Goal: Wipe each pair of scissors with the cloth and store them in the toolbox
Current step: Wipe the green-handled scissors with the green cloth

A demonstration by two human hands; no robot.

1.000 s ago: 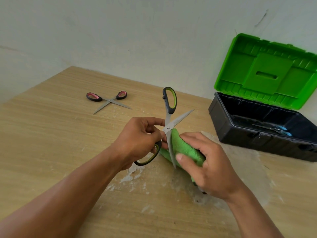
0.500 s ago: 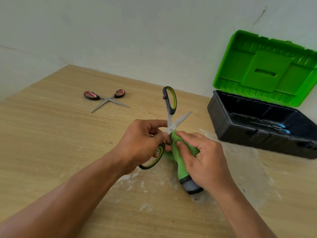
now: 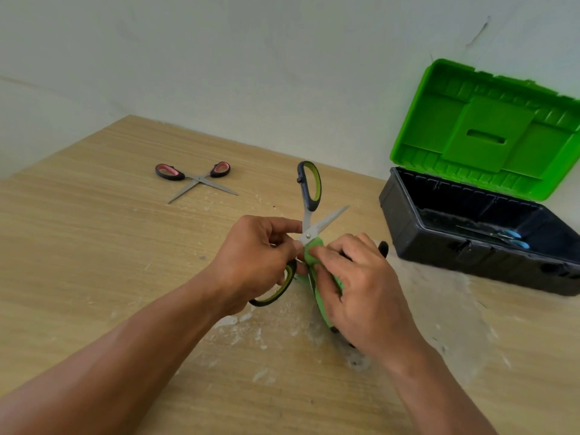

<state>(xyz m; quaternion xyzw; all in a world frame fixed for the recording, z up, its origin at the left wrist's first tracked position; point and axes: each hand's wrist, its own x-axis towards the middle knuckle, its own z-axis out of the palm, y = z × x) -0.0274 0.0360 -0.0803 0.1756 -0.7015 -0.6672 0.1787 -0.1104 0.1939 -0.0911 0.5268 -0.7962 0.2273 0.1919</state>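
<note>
1. Nearest, 2 bare forearms reach in from the bottom edge over a pale wooden desk (image 3: 94,262) streaked with white residue.
2. The left hand (image 3: 254,262) curls around the lower handle loop and pivot of the green-handled scissors (image 3: 307,219). They are held above the desk with the blades spread, 1 handle pointing up.
3. The right hand (image 3: 361,296) pinches the green cloth (image 3: 313,248) around the lower blade, close to the pivot. Only cloth separates the fingers from the edge, so a hard stroke, or the blades swinging together, could cut a finger.
4. The upper blade sticks out bare to the right and could be missed by the cloth.
5. Farther left, pink-handled scissors (image 3: 194,178) lie spread on the desk, probably unwiped.
6. Far right, the toolbox (image 3: 470,255) stands with its lid (image 3: 489,133) raised and blue-handled scissors (image 3: 508,238) inside. Scissors carried there spread could catch its rim.
</note>
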